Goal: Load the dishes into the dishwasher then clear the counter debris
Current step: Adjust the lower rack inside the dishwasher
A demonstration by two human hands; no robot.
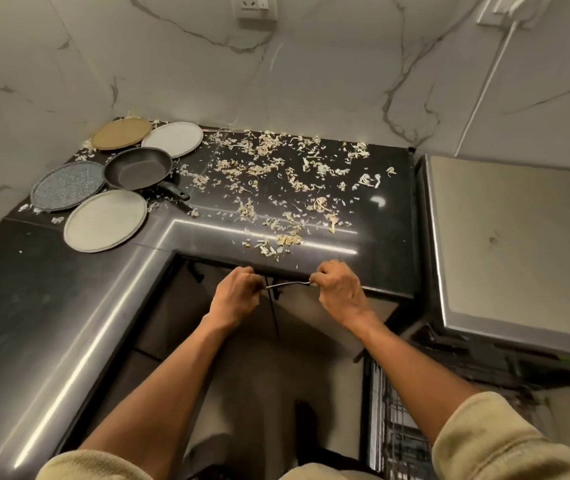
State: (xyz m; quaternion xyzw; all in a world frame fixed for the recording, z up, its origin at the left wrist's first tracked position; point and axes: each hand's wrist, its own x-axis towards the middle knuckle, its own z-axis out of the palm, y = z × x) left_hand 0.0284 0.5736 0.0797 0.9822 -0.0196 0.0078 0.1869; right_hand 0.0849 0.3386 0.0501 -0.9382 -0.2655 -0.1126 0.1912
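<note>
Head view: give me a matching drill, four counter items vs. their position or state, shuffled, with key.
Column 1:
1. frying pan
2. tan plate
3. speckled plate
4. thin metal rod

Column 2:
A. held at both ends, one hand each
B. far corner, by the wall
C. in the middle of the four plates, handle pointing right
D. left of the pan

Pairs: 1-C, 2-B, 3-D, 4-A

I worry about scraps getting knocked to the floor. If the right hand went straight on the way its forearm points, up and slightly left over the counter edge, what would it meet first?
Probably the debris heaped by the counter front edge, just beyond the right hand, which grips a thin metal piece. Depth is unclear.
</note>
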